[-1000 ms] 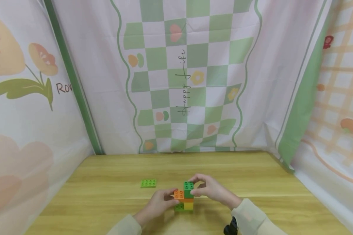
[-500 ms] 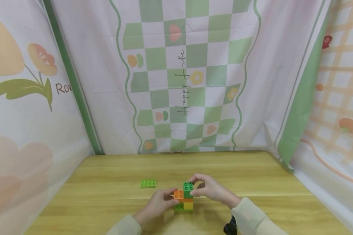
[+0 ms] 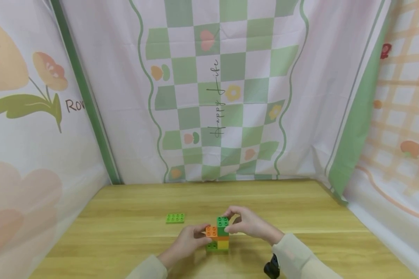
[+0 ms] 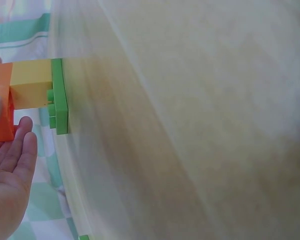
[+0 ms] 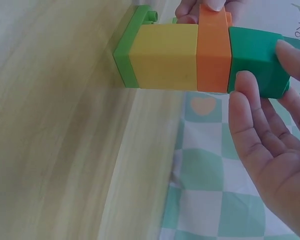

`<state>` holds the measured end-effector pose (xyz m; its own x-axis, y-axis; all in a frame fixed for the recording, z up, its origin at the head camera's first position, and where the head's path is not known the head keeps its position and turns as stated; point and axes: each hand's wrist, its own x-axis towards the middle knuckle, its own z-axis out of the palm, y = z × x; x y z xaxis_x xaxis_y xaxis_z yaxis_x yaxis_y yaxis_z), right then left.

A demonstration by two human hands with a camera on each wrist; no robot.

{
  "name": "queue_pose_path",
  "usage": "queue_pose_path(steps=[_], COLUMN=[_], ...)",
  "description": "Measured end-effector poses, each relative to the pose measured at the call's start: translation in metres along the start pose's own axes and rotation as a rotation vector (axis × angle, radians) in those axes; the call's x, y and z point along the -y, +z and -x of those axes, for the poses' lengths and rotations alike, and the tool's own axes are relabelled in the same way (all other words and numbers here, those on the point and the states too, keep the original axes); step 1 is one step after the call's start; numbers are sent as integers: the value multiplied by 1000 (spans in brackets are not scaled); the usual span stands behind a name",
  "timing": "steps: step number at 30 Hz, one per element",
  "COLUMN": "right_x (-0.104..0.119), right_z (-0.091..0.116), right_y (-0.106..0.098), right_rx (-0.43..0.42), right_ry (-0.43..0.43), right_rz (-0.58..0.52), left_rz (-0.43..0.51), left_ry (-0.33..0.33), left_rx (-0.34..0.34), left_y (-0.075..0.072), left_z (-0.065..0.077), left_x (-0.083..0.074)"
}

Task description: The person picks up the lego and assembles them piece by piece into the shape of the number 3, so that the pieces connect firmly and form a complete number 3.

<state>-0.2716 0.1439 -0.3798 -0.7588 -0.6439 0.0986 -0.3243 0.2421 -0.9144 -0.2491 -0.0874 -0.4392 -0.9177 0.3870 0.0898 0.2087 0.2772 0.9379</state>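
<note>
A small stack of toy building bricks stands on the table: a light green base plate (image 5: 128, 50), a yellow brick (image 5: 165, 56) on it, a flatter orange brick (image 5: 214, 55) across that, and a dark green brick (image 5: 256, 60) on top. My right hand (image 3: 249, 224) pinches the dark green brick between thumb and fingers from the right. From the left, my left hand (image 3: 188, 241) grips the overhanging end of the orange brick. In the left wrist view, the orange brick (image 4: 2, 102) sticks out past the yellow brick (image 4: 32, 82), with a gap above the base plate's studs.
A second light green plate (image 3: 175, 218) lies apart on the wooden table (image 3: 132, 217), behind and left of the stack. A black object (image 3: 272, 267) shows beside the right sleeve. Patterned curtains (image 3: 125, 116) hang behind and at both sides.
Both hands keep their hold on the bricks. The whole head view has shifted very slightly; otherwise nothing visibly moves.
</note>
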Motion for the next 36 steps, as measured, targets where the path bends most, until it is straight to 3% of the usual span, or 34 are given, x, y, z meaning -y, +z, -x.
queue_pose_path(steps=[36], right_x=[-21], right_z=[4], right_y=[7], right_rx=[-85], right_ry=[116], right_rz=[-153], left_rz=[-36], left_ry=[36], left_rx=[1], left_y=[1], left_z=[-3], left_x=[8])
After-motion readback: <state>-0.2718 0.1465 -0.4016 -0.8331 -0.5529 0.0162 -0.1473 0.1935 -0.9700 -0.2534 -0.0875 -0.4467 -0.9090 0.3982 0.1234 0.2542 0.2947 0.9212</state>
